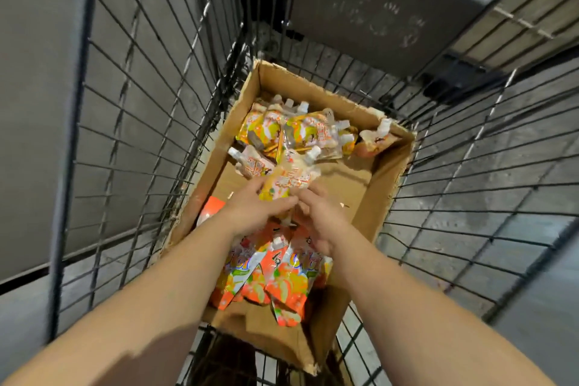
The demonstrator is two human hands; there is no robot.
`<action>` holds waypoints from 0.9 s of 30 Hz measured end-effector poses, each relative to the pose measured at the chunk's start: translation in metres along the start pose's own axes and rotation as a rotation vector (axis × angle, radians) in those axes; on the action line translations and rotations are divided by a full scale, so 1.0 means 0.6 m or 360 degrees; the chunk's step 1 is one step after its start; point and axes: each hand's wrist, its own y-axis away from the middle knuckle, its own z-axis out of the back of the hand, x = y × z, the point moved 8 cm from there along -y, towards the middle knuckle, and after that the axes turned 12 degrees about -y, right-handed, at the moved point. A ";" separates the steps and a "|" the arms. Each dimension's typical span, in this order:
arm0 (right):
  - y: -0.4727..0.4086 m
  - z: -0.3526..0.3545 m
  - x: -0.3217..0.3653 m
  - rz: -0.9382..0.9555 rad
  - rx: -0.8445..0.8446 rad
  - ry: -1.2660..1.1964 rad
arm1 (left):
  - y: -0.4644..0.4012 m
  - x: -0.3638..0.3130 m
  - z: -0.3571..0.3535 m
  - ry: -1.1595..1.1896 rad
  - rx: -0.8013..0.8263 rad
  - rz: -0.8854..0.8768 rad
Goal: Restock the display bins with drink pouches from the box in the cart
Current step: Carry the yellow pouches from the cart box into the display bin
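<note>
two bare forearms filled the near edge of the view, reaching forward and down into a wire cart (131, 122) and meeting over an open cardboard box (372, 197) on its floor. the left hand (250, 213) came in from the lower left, its fingers curled round the lower part of a drink pouch (282, 185), thumb side toward the middle. the pouch was orange and yellow with white patches and fruit pictures, its white spout cap pointing away from the person; it looked blurred, so its print could not be read. the right hand (319, 222) lay just beside the left, fingers bent toward the same pouch and touching its near end; whether it truly pinched it could not be told. beneath the wrists a heap of orange pouches (275, 279) lay in the near part of the box, spouts up. a second heap of pouches (294, 131) sat against the far wall, with bare cardboard between the two heaps. to the right, one pouch (379, 138) leaned in the far right corner of the box. grey floor tiles (501, 166) showed through the cart's mesh.
</note>
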 end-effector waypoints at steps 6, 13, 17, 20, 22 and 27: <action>-0.085 -0.011 0.066 0.0001 -0.0151 -0.0427 | -0.013 0.054 0.050 0.0180 -0.0140 0.0073; -0.155 -0.002 0.096 -0.0005 -0.0392 -0.0679 | 0.000 0.126 0.063 0.0396 -0.0234 0.0146; -0.037 -0.003 0.079 -0.0080 -0.0199 -0.0559 | 0.046 0.096 0.054 0.0526 -0.0298 0.0172; 0.059 -0.013 0.055 -0.0016 -0.0006 -0.0153 | 0.103 0.052 0.054 0.0676 -0.0323 0.0104; 0.124 -0.040 0.046 -0.0019 0.0165 0.0029 | 0.156 0.027 0.045 0.0836 -0.0324 0.0064; 0.278 -0.128 0.035 0.0022 0.0663 0.0383 | 0.295 0.042 0.035 0.1293 -0.0407 -0.0069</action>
